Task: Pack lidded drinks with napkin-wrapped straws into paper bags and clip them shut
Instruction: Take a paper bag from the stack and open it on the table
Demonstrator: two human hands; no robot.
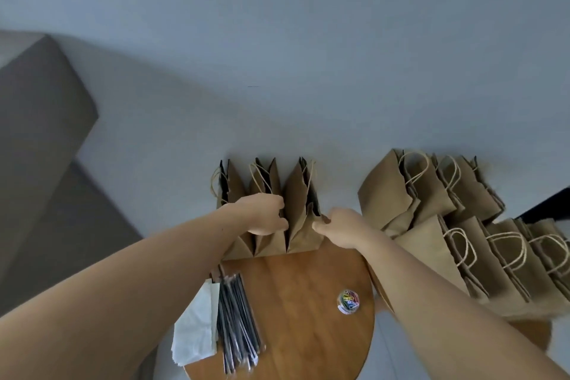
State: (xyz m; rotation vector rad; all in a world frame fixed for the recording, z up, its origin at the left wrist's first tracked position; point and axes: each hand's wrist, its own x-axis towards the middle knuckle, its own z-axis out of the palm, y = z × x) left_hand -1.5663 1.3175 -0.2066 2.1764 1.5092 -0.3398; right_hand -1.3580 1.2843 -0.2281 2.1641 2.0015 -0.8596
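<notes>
Across the round wooden desk (308,302), left hand (265,214) and right hand (339,227) pinch opposite sides of a creased paper bag (300,219).

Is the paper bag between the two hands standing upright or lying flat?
Upright: the paper bag stands on its base on the table, its handle at the top.

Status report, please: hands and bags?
Both gripping rightmost standing paper bag: left hand, right hand. Bag upright at table's far edge. Nothing in the way.
</notes>
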